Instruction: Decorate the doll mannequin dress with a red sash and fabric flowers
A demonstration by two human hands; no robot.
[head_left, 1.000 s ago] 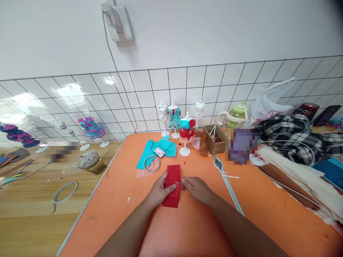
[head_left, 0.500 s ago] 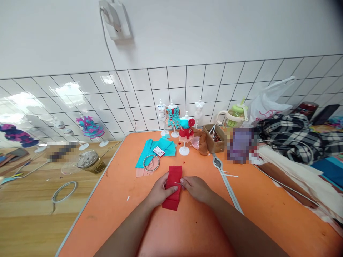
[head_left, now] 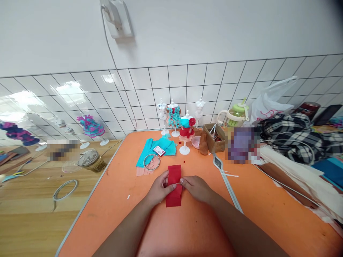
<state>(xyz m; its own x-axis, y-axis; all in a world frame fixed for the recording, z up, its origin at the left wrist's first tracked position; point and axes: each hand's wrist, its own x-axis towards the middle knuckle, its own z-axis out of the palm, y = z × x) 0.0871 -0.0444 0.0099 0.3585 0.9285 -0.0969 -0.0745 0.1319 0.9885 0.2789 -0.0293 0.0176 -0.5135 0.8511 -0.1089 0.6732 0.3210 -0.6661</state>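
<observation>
A strip of red fabric is held upright above the orange table. My left hand grips its left edge, thumb on the front and fingers behind. From the right side, my right hand pinches a thin needle that lies across the fabric near my left thumb. Whether its tip goes into the cloth, I cannot tell. Beyond my hands stands a small white dress form wearing a turquoise and red dress.
Turquoise fabric lies behind my hands to the left, with an embroidery hoop on pink cloth. Several mini dress forms line the tiled wall. A cardboard box, a green bottle and a grey zipper are on the right.
The lower end of the red fabric has swung slightly right, so the strip hangs straighter. The needle and my right hand have barely moved.
</observation>
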